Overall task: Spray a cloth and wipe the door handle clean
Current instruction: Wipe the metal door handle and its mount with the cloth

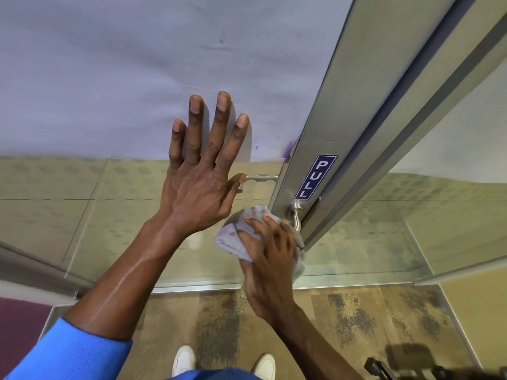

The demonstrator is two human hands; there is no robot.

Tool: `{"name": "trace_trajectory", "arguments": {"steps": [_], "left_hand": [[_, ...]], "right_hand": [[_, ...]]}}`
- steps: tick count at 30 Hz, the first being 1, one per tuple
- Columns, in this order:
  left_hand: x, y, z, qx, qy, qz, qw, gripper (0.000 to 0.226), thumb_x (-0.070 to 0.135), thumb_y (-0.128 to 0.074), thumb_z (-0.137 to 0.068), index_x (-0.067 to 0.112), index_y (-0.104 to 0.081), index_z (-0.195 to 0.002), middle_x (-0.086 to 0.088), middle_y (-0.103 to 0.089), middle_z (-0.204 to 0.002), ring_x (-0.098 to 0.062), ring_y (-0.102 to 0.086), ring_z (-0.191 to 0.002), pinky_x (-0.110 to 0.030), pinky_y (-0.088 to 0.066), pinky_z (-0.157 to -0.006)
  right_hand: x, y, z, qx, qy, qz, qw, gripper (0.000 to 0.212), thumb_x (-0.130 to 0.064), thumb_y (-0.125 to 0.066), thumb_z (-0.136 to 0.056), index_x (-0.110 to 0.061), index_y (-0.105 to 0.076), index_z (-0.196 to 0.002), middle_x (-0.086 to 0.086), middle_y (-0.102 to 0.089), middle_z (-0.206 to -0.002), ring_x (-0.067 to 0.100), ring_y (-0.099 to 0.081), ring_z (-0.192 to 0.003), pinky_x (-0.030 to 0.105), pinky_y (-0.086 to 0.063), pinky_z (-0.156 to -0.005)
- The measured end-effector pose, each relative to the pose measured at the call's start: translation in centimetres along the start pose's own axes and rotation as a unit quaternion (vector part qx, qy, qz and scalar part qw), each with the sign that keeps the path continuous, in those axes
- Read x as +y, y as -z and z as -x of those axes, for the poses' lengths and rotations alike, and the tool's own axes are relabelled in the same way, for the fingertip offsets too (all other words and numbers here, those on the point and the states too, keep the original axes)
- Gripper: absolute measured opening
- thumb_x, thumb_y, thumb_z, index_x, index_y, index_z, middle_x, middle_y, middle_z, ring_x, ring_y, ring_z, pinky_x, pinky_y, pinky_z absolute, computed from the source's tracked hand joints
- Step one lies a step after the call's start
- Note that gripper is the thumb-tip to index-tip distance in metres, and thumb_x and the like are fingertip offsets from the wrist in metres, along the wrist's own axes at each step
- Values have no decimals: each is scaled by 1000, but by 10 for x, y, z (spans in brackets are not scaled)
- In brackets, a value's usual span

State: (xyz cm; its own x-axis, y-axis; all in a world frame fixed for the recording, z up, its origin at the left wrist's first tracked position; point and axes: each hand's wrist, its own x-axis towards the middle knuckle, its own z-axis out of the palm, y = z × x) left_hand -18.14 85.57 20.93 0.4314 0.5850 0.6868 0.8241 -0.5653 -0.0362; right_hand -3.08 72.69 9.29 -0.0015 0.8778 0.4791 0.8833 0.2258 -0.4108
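Note:
A steel door handle (295,217) juts from the grey metal door stile (315,149), just under a blue PULL sign (315,177). My right hand (270,259) grips a crumpled grey cloth (233,239) and presses it around the handle's lower part, which is hidden beneath cloth and fingers. My left hand (203,174) lies flat with fingers spread against the glass door panel (137,215), left of the handle. No spray bottle is in view.
A second small metal handle (262,178) shows through the glass by my left thumb. A tiled floor and my white shoes (184,359) are below. A dark object (384,368) sits at the bottom right. A maroon mat (22,325) lies at the left.

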Motion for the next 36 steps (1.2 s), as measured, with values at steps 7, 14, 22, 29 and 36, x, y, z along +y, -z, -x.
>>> {"name": "trace_trajectory", "arguments": {"steps": [7,14,22,29,36], "left_hand": [[0,0,0,6,0,-6,1000,96,49,-59,-107,13,1,-174,4,47,-173,-25,48,-159,-44,28,-132],[1,1,-1,3,0,-2,1000,98,50,-59,-107,13,5,-173,5,48,-172,-24,49,-158,-43,28,-132],[1,2,0,-2,1,-3,1000,97,49,-59,-108,11,1,-174,3,48,-172,-27,48,-159,-45,27,-133],[-1,2,-1,1,-5,-3,1000,103,48,-62,-107,10,8,-171,3,47,-172,-27,48,-159,-46,28,-132],[0,1,-1,2,-5,-3,1000,100,50,-59,-108,12,9,-171,3,47,-172,-26,48,-158,-45,28,-132]], "right_hand": [[31,10,24,-42,145,116,982,63,-19,-62,-98,-31,-49,-159,6,-34,-173,37,-25,-162,59,-21,-131],[74,21,35,-6,52,30,998,67,4,-60,-97,-18,-47,-159,11,-31,-174,39,-22,-163,66,-34,-123],[16,-8,20,84,-112,-94,986,44,-36,-43,-112,-18,-56,-150,11,-42,-167,34,-26,-162,69,-27,-125],[-28,-33,-2,8,-26,103,994,60,-29,-57,-96,-30,-50,-156,11,-31,-172,39,-31,-160,58,-23,-130],[53,13,25,-52,146,127,980,83,-7,-65,-94,-33,-32,-166,6,-19,-178,34,-15,-165,56,-10,-134]]}}
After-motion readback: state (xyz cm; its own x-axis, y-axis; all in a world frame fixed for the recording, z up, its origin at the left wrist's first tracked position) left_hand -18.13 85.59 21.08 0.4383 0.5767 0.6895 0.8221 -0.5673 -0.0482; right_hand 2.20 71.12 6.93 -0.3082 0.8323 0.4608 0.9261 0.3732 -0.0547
